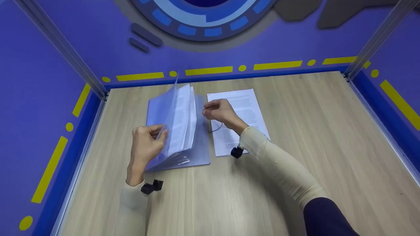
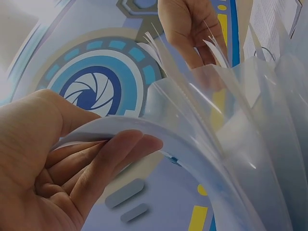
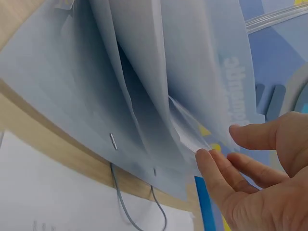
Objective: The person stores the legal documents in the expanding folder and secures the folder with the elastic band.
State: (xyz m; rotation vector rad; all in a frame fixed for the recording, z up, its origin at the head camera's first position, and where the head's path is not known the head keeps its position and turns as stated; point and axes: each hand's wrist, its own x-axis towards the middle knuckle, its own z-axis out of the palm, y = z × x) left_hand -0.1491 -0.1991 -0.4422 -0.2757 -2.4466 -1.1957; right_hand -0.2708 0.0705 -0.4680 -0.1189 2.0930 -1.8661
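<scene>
The left hand [image 1: 147,142] pinches a bent part of the folder [image 1: 200,155]; the right hand [image 1: 219,110], thumb and fingers parted, is near its fanned pages [image 1: 181,123].

tabletop [image 1: 203,203] evenly lit in the head view, soft shadow cast below the right sleeve [image 1: 285,167], glints thrown back by the clear folder [image 1: 201,154], print blurred on the paper sheet [image 1: 244,105], left-wrist view's upper left corner washed out by glare

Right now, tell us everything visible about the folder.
The folder looks like bluish, translucent plastic, faintly lettered, with printed sheets among clear leaves. It lies open on the table, left of loose paper, leaves raised and fanned. A thin cord loops from its right edge. The left grip pinches it; whether the right grip touches is unclear.
</scene>
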